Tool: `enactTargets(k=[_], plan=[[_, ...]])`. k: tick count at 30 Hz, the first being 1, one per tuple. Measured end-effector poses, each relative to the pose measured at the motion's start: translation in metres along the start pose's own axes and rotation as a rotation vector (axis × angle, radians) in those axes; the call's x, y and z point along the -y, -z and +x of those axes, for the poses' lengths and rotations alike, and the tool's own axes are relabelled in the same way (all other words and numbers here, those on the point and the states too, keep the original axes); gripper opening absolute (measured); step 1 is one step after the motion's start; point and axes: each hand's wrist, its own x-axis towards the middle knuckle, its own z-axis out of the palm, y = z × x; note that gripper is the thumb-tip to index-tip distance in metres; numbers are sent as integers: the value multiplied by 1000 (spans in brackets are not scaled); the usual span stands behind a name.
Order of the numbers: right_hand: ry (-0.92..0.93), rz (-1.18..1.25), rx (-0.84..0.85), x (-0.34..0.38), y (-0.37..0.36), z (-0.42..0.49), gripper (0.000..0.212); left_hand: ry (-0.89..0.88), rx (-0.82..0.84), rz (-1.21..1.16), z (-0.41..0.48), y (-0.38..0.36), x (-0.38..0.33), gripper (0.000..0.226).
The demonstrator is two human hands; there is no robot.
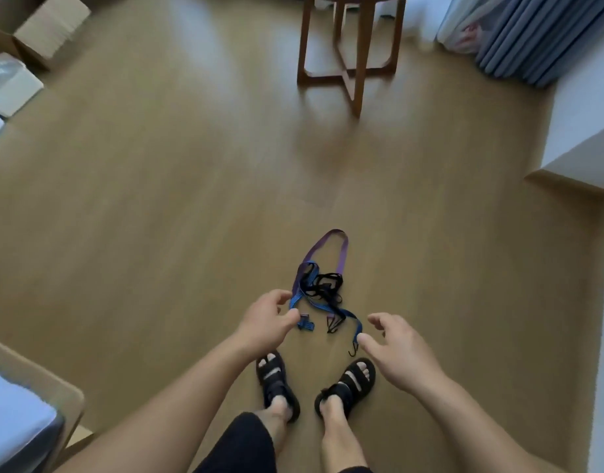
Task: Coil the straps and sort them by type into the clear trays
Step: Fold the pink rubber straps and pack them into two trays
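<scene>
Tangle of limp purple, blue and black fabric straps (321, 290) on tan wood floor (157, 233) between my left hand (269, 319) and right hand (396, 349), both half-open, empty; light, floppy, probably best gripped by one end.

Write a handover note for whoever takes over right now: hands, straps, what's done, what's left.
Left hand: open, fingers next to the buckle end of the blue strap, apparently not gripping it.
Right hand: open, thumb close to that strap's hooked end.
Straps: the blue strap, purple strap and black cord lie tangled in one heap on the wooden floor.
Done: nothing coiled or sorted.
Left: untangle, coil each, sort by type. The clear trays are not in view.
</scene>
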Motion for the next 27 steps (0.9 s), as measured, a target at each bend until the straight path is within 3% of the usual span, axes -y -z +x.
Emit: enactTargets(k=[6,14,19,22,24,27], plan=[[-145,21,60,-47,-98,199,44,247,58,-110,174,-76,82,47],[-93,-179,89,-111,-259,437,51,312,-17,-160,399,-174,190,48],[-48,-411,66,-145,-333,498,67,266,-140,-35,469,-223,241,57],[4,-427,-30,-156,-347,512,43,337,-173,106,493,-238,258,77],[-5,-260,-52,-161,-342,517,30,372,-155,133,505,-242,261,67],[1,-29,-101,-163,-323,514,23,345,-55,75,511,-243,254,33]])
